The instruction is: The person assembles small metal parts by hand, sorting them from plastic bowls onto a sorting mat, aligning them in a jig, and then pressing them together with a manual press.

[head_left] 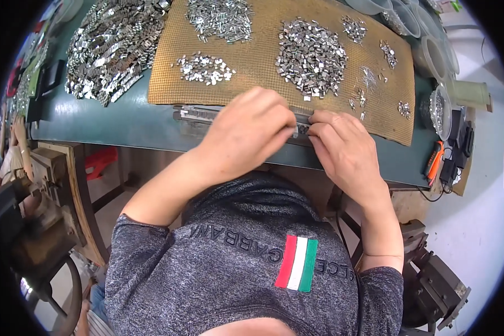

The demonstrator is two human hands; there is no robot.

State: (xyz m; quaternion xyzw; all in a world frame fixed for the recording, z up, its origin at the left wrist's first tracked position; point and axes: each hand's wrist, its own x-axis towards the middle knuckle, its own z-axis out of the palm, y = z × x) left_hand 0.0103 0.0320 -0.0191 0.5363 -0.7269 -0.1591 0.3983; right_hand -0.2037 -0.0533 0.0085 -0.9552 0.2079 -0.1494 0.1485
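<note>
A long, narrow metal jig (195, 114) lies along the near edge of the table. My left hand (249, 131) bends over its middle, thumb and fingers pinched; what sits between the fingertips is hidden or too small to name. My right hand (346, 147) is at the jig's right part, its fingers curled and pressed together there. I cannot make out whether it grips the jig or a small part. Just beyond the hands, a tan textured mat (252, 84) bears a large pile of small silver metal links (312, 59).
Small metal pieces (207, 68) and a heap of short pins (221, 19) lie on the mat. Linked metal strips (115, 50) are piled at the left. Clear plastic tubs (431, 59) line the right edge, near orange-handled pliers (434, 161). Another person's hand (20, 134) shows at far left.
</note>
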